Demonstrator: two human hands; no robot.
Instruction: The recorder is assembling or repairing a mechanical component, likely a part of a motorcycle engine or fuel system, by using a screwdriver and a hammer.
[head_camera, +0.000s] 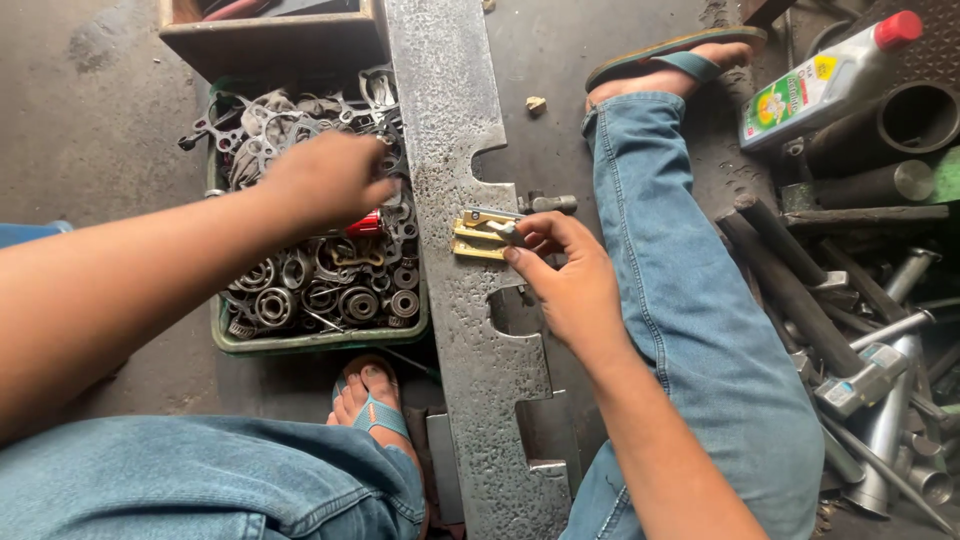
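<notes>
Viewpoint: a head-worn camera looks straight down at a person seated on a dark concrete floor, legs in blue jeans (700, 300), blue flip-flops on both feet.

Left hand: the left hand (325, 180) reaches to about 10 o'clock from the frame centre, over the green plastic crate of steel bearings, rings and flat gaskets (320, 342). Its fingers are curled down into the parts; whether they pinch anything I cannot tell, since the fingertips are hidden.

Right hand: the right hand (565, 275) sits just right of centre, at about 3 o'clock from the crate. Thumb and fingers grasp the small brass-coloured metal fitting (478, 234) at its right end.

Brass fitting: it lies flat on the long grey pitted steel plate with square notches (450, 120), at the frame's centre, partly covered by the fingertips.

Steel plate: runs from 12 o'clock down to 6 o'clock between the two legs; notches are cut in its right edge.

Bolt: a short dark steel bolt (548, 204) lies just above the right hand, at the plate's notch.

Crate contents: a small red piece (366, 222) shows just beneath the left hand, among the rings.

Bottle: a grey plastic oil bottle with a red cap (825, 82) lies tilted at 2 o'clock.

Right-hand clutter: a heap of dark steel pipes and rods (860, 320) fills 3 to 5 o'clock, beside the right leg.

Box: a rusty open metal box (270, 40) stands at 11 o'clock, touching the crate's far edge.
</notes>
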